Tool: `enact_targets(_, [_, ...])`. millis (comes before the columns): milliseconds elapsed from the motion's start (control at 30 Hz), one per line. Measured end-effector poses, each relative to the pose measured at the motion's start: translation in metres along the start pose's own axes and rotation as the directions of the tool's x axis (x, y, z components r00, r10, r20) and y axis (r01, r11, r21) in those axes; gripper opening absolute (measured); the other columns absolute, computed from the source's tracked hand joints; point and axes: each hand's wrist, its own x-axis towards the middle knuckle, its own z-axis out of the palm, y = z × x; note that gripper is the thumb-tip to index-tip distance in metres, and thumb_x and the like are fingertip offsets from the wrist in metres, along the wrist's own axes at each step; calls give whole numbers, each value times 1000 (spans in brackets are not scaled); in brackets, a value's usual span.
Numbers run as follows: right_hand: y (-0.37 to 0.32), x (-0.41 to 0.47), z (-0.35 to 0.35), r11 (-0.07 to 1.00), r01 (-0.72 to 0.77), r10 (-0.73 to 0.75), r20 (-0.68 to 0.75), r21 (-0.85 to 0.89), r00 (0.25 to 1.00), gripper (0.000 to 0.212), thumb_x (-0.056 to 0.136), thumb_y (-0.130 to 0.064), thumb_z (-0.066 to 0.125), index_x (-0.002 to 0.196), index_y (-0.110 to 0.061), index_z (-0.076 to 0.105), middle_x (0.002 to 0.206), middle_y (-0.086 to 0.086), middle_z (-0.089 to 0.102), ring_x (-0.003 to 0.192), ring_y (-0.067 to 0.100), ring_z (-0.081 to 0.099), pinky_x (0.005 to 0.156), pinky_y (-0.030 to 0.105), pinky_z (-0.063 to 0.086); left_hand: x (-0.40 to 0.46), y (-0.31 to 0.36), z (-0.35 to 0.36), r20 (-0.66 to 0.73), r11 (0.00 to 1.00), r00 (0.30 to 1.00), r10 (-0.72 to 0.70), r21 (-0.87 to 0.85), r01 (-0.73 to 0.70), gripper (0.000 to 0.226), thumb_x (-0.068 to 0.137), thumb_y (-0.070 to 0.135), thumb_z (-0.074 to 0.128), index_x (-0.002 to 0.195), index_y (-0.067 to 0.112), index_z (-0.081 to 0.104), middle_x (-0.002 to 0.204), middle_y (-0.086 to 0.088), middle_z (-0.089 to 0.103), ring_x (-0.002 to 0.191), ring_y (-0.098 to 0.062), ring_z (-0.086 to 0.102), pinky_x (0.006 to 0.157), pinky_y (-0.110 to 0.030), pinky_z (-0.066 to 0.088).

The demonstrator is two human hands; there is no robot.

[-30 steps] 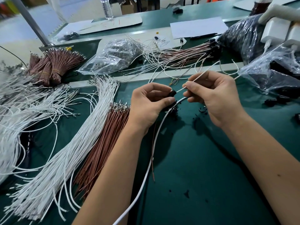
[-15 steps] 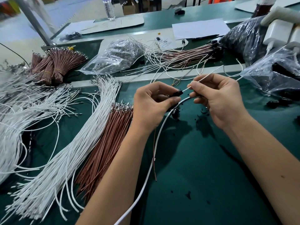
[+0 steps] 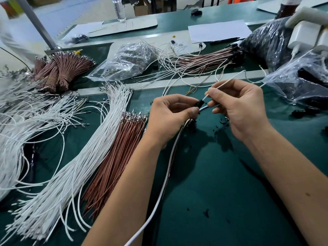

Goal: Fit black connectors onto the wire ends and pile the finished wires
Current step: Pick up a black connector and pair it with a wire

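the left hand pinches a black connector above the green worktop. the right hand pinches a thin white wire, its end at the connector. finished wires lie behind.

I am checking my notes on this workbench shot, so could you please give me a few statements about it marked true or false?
1. The left hand pinches a black connector. True.
2. The right hand holds a brown wire. False: it pinches a thin white wire that points at the connector.
3. The loose brown wires lie just right of the long white wires. True.
4. The water bottle lies on its side by the hands. False: it stands upright at the far edge.
5. The tied brown bundles sit at the far left. True.
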Motion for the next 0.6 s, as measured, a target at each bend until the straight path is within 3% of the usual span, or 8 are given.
enact_targets(300, [-2, 1, -2, 1000, 15, -15, -12, -18, 1000, 8, 87, -6, 80, 90, -7, 73, 75, 7, 75, 59, 16, 67, 49, 22, 51, 0, 8, -4, 97, 929, 975, -200, -296, 221, 19, 99, 1, 56, 104, 3, 74, 100, -19, 74, 73, -17, 71, 69, -19, 55])
enact_targets(600, [-5, 1, -1, 1000, -7, 6, 59, 12, 998, 8, 90, -4, 76, 87, -10, 72, 76, 8, 74, 58, 15, 66, 50, 22, 52, -2, 10, -5, 79, 917, 964, -255, -295, 267, 11, 88, -1, 70, 91, 6, 78, 94, -17, 74, 67, -13, 66, 61, -16, 52])
